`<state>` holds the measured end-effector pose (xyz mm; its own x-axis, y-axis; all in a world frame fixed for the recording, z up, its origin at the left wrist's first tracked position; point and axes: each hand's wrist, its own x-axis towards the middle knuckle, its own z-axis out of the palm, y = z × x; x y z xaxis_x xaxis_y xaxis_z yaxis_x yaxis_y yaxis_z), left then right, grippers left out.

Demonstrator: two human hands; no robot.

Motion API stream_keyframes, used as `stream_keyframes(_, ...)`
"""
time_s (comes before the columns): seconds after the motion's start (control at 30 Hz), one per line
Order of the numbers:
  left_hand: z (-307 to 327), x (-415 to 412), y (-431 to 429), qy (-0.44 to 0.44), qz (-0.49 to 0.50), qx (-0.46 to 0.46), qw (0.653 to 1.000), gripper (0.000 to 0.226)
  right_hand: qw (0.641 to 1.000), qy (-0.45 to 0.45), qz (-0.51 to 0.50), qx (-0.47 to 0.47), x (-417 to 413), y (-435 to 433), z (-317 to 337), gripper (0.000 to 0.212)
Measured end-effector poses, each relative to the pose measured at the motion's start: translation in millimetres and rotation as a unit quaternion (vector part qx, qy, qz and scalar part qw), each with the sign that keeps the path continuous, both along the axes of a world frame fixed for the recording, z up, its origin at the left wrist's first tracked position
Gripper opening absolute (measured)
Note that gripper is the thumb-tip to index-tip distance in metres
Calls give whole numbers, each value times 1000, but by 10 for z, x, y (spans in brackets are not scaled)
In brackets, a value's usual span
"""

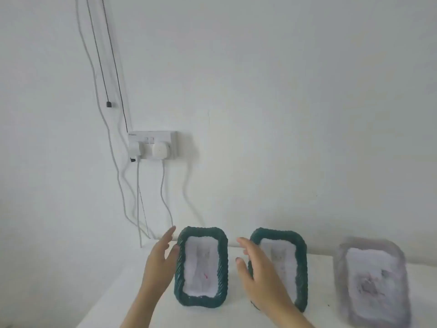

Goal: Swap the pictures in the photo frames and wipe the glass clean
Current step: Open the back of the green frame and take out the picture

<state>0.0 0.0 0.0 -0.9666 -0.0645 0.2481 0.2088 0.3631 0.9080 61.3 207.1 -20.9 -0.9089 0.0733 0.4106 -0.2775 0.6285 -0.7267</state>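
Observation:
Three photo frames stand upright on a white table (123,297) against the wall. The left frame (201,300) and the middle frame (301,278) have dark green woven borders around pale pictures. The right frame (340,280) has a grey-lilac border and looks blurred. My left hand (160,263) is open beside the left frame's left edge, thumb close to or touching it. My right hand (262,278) is open between the two green frames and covers the middle frame's left edge. Neither hand holds anything.
A white double wall socket (173,138) with two plugs hangs on the wall above the table's left part. Several white and black cables (163,192) run down behind the table. The table's left edge runs diagonally near my left forearm.

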Motion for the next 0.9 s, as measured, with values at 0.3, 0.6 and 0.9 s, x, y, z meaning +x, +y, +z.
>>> stream_keyframes(0.3, -446, 104, -184, -158, -59, 94, 981, 49, 984, -122, 15, -128, -291, -396, -325, 59)
stream_keyframes(0.6, -414, 59, -193, -144, -68, 101, 982, 68, 970, -105, -19, -221, -249, -318, -170, 57)
stream_keyframes(0.9, -1, 316, -54, -80, -129, 136, 979, 57, 933, 7, 35, -357, 222, -136, 440, 54)
